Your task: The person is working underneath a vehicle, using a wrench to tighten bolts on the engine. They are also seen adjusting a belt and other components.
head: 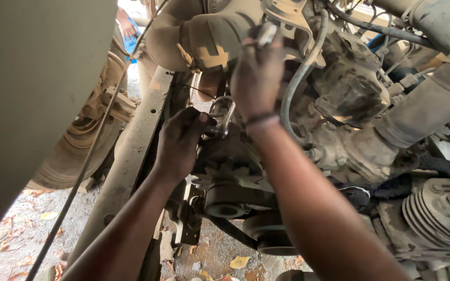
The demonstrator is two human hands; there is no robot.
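Note:
I look up into the dirty underside of a vehicle engine. My left hand (pixel 180 140) grips the lower end of a shiny metal wrench (pixel 221 118) set against a fitting on the engine block (pixel 350 99). My right hand (pixel 258 73) reaches higher, its fingers closed around a silvery metal piece (pixel 266 34) near a bracket at the top. A dark band sits on my right wrist. What the wrench head bears on is hidden behind my hands.
A long steel frame rail (pixel 131 166) runs down the left. Pulleys and a belt (pixel 235 208) hang below my hands. A ribbed cylinder (pixel 438 213) sits at right. Hoses (pixel 298 88) and a thin cable (pixel 87 166) cross the space. Leaf-strewn ground lies below.

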